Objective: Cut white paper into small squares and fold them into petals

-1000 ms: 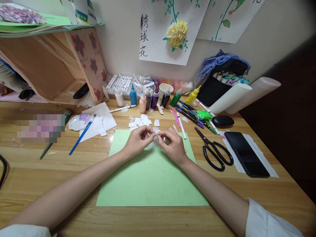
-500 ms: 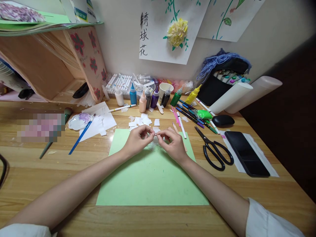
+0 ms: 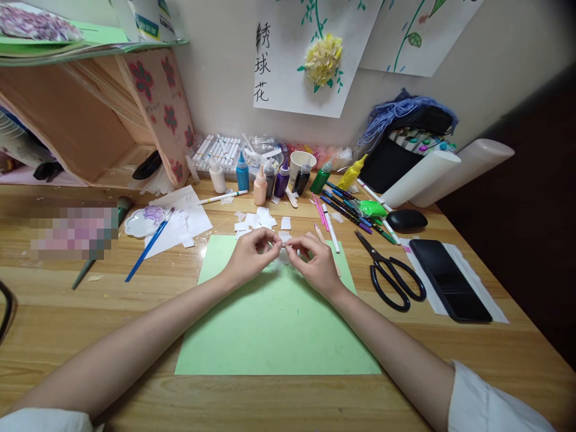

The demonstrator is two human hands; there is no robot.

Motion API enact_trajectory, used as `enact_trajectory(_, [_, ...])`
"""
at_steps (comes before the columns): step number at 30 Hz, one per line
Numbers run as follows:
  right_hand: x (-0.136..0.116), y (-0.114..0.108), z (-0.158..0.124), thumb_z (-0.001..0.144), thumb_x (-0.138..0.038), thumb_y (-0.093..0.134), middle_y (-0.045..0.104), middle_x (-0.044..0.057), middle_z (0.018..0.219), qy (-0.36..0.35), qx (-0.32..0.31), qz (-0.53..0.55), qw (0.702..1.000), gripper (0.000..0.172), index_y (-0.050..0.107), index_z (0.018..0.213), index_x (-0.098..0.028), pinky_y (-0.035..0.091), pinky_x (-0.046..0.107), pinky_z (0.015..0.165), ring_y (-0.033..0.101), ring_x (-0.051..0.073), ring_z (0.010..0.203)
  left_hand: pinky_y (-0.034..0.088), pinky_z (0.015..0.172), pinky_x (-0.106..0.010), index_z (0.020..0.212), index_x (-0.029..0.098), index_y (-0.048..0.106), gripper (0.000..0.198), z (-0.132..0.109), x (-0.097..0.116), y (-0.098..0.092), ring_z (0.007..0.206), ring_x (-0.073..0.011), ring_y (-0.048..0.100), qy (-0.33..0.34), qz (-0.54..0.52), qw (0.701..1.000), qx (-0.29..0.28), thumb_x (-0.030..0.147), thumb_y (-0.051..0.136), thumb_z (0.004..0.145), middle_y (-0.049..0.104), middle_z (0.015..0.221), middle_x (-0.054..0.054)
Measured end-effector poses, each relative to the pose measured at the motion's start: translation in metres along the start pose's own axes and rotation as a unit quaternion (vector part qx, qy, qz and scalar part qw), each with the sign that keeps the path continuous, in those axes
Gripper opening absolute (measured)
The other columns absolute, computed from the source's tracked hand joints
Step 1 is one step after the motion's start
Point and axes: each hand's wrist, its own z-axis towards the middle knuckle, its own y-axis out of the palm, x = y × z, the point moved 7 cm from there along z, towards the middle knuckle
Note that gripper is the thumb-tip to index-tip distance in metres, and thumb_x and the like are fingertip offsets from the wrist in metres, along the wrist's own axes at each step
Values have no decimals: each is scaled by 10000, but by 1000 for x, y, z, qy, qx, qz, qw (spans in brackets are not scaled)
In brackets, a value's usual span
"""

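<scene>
My left hand [image 3: 249,257] and my right hand [image 3: 315,262] meet over the far edge of a light green paper sheet [image 3: 274,324] on the wooden desk. Both pinch a small white piece of paper [image 3: 283,255] between fingertips and thumbs; most of it is hidden by the fingers. Several small white paper squares [image 3: 258,221] lie just beyond the hands.
Black scissors [image 3: 391,276] and a black phone [image 3: 450,288] lie to the right. Paint bottles [image 3: 270,180], a paper cup [image 3: 300,165] and markers [image 3: 346,207] line the back. A blue brush [image 3: 148,245] and a palette [image 3: 141,222] rest at the left.
Both hands have stayed in place on the white paper; only the fingertips have shifted slightly closer together.
</scene>
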Motion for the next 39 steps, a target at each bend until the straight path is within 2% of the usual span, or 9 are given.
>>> enact_trajectory(27, [11, 4, 0, 782, -223, 587, 562, 4, 649, 56, -22, 72, 996, 84, 658, 788, -179, 353, 252, 542, 446, 125, 601, 347, 523, -203, 778, 154, 601, 201, 1, -2, 0, 567, -86, 443, 5, 3, 1000, 1, 355, 588, 778, 557, 672, 7])
enact_trajectory(39, [16, 6, 0, 760, -233, 608, 555, 1, 657, 70, -23, 86, 994, 70, 647, 797, -187, 366, 247, 540, 465, 123, 602, 318, 506, -195, 768, 147, 586, 149, 0, 1, 0, 535, -73, 388, 16, 22, 1000, -1, 294, 571, 790, 524, 641, 21])
